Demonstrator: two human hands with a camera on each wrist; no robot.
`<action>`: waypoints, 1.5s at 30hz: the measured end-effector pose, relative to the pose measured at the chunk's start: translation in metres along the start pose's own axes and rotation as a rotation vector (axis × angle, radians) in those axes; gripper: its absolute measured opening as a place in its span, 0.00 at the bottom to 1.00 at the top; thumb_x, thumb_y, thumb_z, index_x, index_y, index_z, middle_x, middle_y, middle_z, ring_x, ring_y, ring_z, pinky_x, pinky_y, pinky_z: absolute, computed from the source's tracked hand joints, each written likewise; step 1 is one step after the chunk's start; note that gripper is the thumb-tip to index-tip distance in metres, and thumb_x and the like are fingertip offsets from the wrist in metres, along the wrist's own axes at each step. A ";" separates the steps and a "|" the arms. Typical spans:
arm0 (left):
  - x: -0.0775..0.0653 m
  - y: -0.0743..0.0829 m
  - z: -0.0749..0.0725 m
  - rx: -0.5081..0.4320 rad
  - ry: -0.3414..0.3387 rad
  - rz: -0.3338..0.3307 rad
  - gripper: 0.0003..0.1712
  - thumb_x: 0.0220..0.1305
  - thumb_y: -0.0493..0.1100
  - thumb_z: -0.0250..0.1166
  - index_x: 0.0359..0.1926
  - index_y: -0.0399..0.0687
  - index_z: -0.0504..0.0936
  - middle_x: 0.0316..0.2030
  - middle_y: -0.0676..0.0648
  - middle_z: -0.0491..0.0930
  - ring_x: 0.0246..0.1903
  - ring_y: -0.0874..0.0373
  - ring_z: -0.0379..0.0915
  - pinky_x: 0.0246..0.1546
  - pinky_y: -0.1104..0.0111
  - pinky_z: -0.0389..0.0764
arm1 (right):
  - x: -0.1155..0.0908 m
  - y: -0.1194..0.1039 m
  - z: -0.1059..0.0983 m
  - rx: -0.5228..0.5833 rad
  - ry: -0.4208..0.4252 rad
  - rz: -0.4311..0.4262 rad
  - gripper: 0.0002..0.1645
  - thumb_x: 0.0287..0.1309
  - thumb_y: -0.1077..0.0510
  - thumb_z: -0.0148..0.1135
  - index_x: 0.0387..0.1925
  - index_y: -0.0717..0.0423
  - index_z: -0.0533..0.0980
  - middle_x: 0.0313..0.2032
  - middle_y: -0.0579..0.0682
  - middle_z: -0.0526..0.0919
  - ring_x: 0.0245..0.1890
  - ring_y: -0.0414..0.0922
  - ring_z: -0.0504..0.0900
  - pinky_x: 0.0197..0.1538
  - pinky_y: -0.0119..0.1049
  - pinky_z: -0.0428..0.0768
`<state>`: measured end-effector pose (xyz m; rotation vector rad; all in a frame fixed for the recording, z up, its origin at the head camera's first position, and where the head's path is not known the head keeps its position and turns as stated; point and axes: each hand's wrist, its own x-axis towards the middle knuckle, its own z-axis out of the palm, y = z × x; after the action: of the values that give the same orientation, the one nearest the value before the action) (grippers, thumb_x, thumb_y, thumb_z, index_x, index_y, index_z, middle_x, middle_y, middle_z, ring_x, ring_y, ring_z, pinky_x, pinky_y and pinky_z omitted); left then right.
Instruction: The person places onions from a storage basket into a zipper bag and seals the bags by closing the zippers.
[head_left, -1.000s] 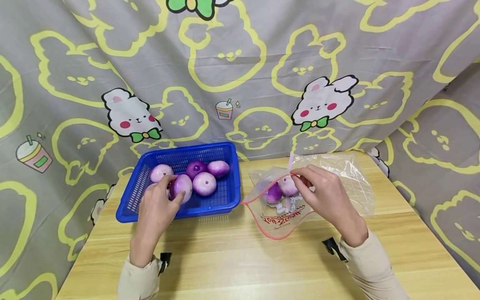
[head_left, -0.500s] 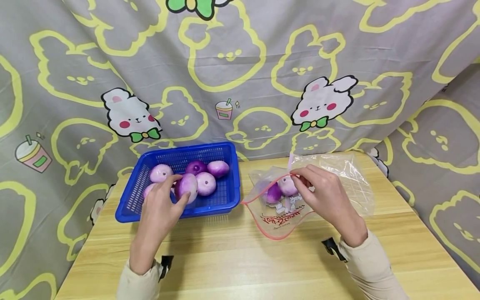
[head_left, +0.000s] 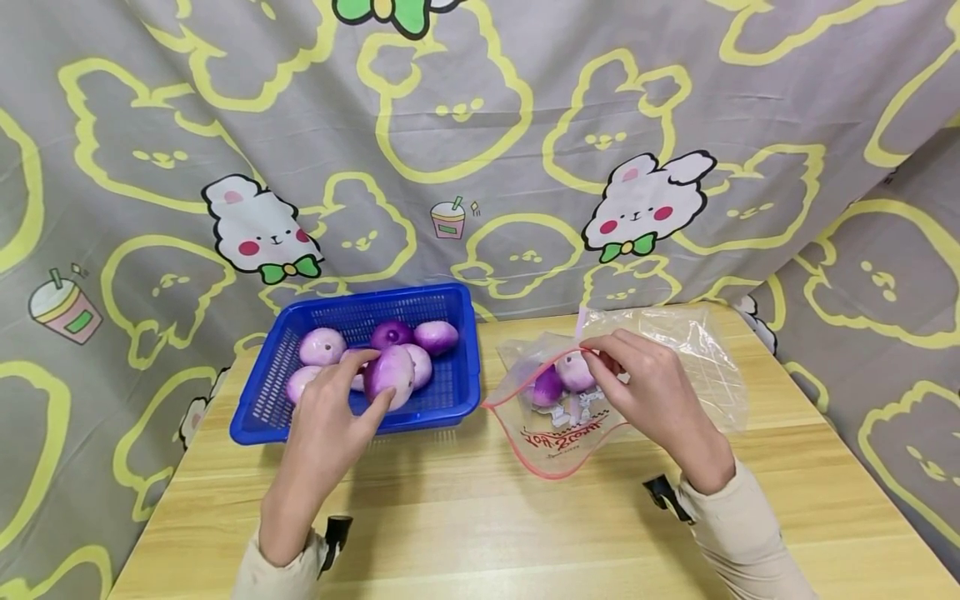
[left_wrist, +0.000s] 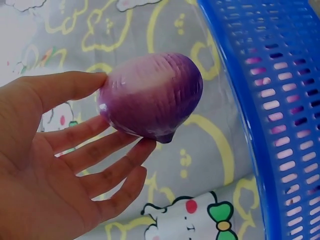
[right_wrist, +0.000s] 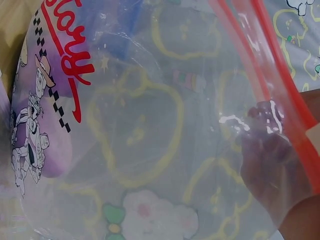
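Note:
My left hand [head_left: 330, 425] holds a purple-and-white onion [head_left: 391, 379] between thumb and fingertips, raised above the front of a blue basket [head_left: 468, 367]. In the left wrist view the onion [left_wrist: 152, 95] shows its pointed end, with the basket wall to its right. Several more onions lie in the basket, one of them a dark purple onion [head_left: 390, 334]. My right hand [head_left: 648, 383] pinches the red-edged rim of a clear zip bag [head_left: 555, 446], whose mouth gapes toward me. Inside are two onions [head_left: 547, 387]. The right wrist view looks through the bag's printed plastic [right_wrist: 135, 150].
A second clear plastic bag [head_left: 705, 358] lies flat behind and right of my right hand. Everything stands on a light wooden table [head_left: 480, 533]. A grey patterned cloth [head_left: 510, 108] hangs close behind the basket and bags.
My left hand has lifted the onion and carried it to the right across the basket, uncovering another onion at the left. The right hand and the zip bag have stayed in place.

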<state>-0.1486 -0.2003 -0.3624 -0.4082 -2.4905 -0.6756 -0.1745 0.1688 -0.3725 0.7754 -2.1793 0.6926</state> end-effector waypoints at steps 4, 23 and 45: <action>-0.002 0.007 0.001 -0.013 0.006 0.029 0.26 0.54 0.42 0.76 0.53 0.39 0.80 0.46 0.41 0.84 0.45 0.42 0.80 0.46 0.49 0.78 | -0.001 0.001 -0.002 -0.002 -0.004 0.006 0.11 0.50 0.71 0.70 0.36 0.58 0.84 0.26 0.42 0.80 0.24 0.34 0.74 0.26 0.30 0.76; -0.006 0.040 0.008 -0.254 -0.086 0.113 0.27 0.55 0.42 0.76 0.57 0.49 0.80 0.47 0.52 0.84 0.46 0.58 0.80 0.50 0.62 0.77 | -0.008 0.005 -0.009 -0.010 -0.003 0.017 0.08 0.53 0.69 0.68 0.36 0.58 0.84 0.28 0.44 0.81 0.24 0.34 0.74 0.26 0.30 0.76; -0.003 0.094 0.033 -0.381 -0.172 0.319 0.27 0.59 0.45 0.73 0.59 0.48 0.79 0.53 0.50 0.81 0.53 0.58 0.77 0.54 0.62 0.77 | -0.001 -0.001 -0.004 0.013 0.024 -0.017 0.08 0.52 0.69 0.69 0.35 0.57 0.84 0.28 0.43 0.81 0.26 0.35 0.76 0.28 0.30 0.77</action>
<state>-0.1210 -0.1047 -0.3525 -1.0178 -2.3666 -1.0150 -0.1710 0.1711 -0.3705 0.7881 -2.1462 0.7046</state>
